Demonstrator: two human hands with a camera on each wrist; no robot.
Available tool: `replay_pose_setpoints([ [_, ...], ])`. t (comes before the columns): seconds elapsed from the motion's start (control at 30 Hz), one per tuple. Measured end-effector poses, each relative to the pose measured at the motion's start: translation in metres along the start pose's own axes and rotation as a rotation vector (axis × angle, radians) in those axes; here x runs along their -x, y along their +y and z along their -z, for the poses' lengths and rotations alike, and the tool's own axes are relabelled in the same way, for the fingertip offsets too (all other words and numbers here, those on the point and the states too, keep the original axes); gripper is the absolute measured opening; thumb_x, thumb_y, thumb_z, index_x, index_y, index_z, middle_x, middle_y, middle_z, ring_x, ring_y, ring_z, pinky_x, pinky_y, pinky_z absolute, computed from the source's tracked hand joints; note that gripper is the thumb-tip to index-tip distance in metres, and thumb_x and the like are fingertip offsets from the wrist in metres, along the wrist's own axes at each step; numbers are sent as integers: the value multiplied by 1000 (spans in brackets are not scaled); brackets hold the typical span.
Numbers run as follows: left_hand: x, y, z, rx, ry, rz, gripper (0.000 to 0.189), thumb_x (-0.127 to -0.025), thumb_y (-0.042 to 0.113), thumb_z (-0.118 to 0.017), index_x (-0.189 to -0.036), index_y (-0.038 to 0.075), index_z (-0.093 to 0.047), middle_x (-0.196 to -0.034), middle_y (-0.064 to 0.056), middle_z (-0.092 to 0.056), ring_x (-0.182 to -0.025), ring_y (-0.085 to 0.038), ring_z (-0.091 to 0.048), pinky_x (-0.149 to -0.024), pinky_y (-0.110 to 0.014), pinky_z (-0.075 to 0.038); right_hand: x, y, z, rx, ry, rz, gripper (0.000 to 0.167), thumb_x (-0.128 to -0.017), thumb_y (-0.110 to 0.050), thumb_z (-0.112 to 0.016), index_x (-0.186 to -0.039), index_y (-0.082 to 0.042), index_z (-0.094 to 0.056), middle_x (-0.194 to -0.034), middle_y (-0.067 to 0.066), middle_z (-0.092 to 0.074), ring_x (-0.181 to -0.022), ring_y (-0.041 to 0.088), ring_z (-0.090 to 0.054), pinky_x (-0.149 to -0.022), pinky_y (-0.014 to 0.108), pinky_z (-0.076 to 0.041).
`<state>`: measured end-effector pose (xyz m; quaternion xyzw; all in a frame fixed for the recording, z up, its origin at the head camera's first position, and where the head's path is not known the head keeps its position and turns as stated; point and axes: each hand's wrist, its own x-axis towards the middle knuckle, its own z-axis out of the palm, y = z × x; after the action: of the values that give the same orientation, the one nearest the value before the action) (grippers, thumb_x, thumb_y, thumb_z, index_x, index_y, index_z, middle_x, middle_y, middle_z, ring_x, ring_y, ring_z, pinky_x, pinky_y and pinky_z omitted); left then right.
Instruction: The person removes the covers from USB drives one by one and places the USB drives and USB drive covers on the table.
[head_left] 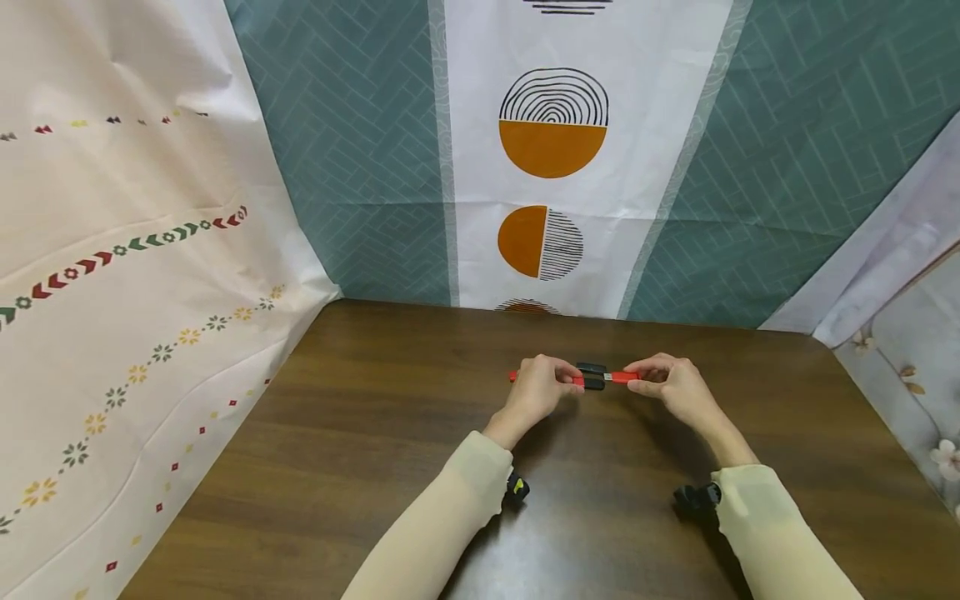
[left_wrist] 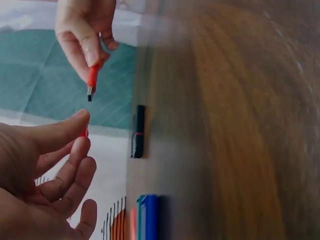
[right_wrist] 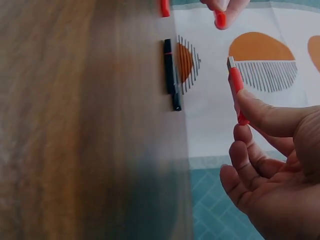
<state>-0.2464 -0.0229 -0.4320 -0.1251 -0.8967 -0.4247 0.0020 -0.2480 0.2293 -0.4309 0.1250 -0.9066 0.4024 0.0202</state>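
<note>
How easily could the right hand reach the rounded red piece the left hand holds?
Probably yes; nothing blocks the red piece, but the right hand pinches a red metal-tipped USB stick.

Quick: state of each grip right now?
Left grip: closed, pinching a small red piece, possibly a cap.
Right grip: closed, pinching a red USB stick, metal plug exposed.

Red USB stick (right_wrist: 236,84), brown table (head_left: 337,433), teal herringbone cloth (head_left: 360,167)
</note>
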Motion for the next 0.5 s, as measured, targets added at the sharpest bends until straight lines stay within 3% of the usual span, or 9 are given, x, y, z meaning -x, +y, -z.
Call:
replay_pose_setpoints([
  [0.2, -3, 6, -14, -114, -21, 28, 11, -87, 25, -86, -97, 20, -83, -72, 14, -67, -75, -5, -58, -80, -31, -39, 0, 10, -2, 5, -21, -26, 25, -91, -10, -82, -112, 1, -78, -100, 13, -68, -85, 25, -55, -71, 34, -45],
  [0.5, -10, 5, -31, -228, -70, 47, 13, -85, 29, -89, -94, 22, -83, -68, 15, -63, -75, -4, -57, -77, -33, -34, -4, 12, -5, 15, -87, -66, 24, -89, -10, -82, -110, 2, -77, -87, 8, -64, -78, 23, -50, -63, 31, -40],
])
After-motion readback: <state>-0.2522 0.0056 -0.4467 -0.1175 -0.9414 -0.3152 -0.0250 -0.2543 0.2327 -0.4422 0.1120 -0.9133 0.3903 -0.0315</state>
